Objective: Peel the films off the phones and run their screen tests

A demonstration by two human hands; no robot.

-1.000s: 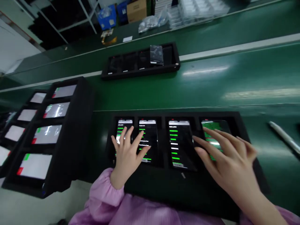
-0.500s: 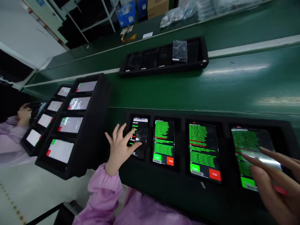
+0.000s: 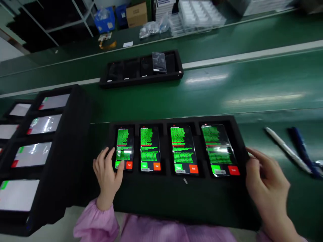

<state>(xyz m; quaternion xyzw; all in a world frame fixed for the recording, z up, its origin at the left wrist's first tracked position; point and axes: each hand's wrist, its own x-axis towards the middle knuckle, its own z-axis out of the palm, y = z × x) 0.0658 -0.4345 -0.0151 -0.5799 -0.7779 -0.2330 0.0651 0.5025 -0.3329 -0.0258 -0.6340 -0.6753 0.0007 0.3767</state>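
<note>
A black tray (image 3: pixel 161 175) lies on the green bench in front of me, with several phones in its slots. Each phone shows green text lines above green and red boxes. My left hand (image 3: pixel 107 173) is at the tray's left end, fingers apart, its thumb over the lower part of the leftmost phone (image 3: pixel 124 144). Curled about the tray's right edge is my right hand (image 3: pixel 268 185), with the thumb on the near side, beside the rightmost phone (image 3: pixel 219 148). The two middle phones (image 3: pixel 150 148) lie flat, untouched.
To the left stand stacked black trays (image 3: pixel 73 134) of phones with white screens. Across the bench is another black tray (image 3: pixel 141 79) holding dark phones, one lying askew on top. A white pen-like stick (image 3: pixel 287 149) and a dark blue strap-like item (image 3: pixel 304 151) lie at right.
My right hand has gone from above the rightmost phone to the tray's right edge. The leftmost phone's screen now shows full green text with green and red boxes. The view has swung right.
</note>
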